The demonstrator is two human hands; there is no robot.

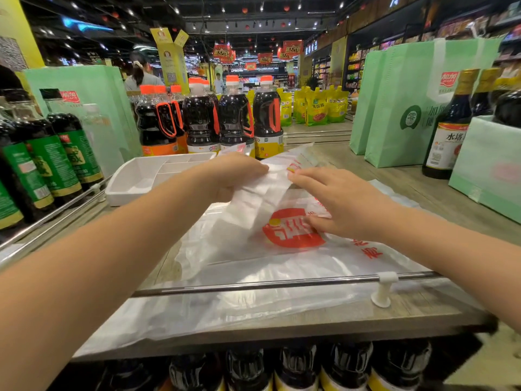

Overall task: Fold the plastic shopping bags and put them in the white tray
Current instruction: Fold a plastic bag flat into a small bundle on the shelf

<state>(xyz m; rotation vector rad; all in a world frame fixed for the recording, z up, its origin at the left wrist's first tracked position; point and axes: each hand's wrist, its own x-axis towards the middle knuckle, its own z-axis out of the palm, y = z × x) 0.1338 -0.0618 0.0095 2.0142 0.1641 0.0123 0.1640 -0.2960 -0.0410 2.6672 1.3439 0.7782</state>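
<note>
The left hand (234, 176) curls its fingers over a raised flap of a thin, translucent white plastic shopping bag (293, 235) printed with a round red logo, gripping the film and holding it off the surface. The right hand (338, 201) lies beside it with fingers straight and spread, pressing the bag flat, its thumb at the logo's edge. The bag sits under both hands on a grey wood-grain shelf top (439, 311). More clear plastic bags (253, 297) lie spread beneath it, on the person's side of the hands, passing under a slim metal rail (282, 284). The white compartmented plastic tray (124, 190) stands just beyond and outside the left hand, close to its wrist.

The film looks very light, limp and slick, so it will probably slide over the layers below and spring open once let go. A flat palm should pin the crease best. The lifted part is best taken at an edge or corner, and the finished packet pinched across all its layers for the short carry to the tray.
</note>
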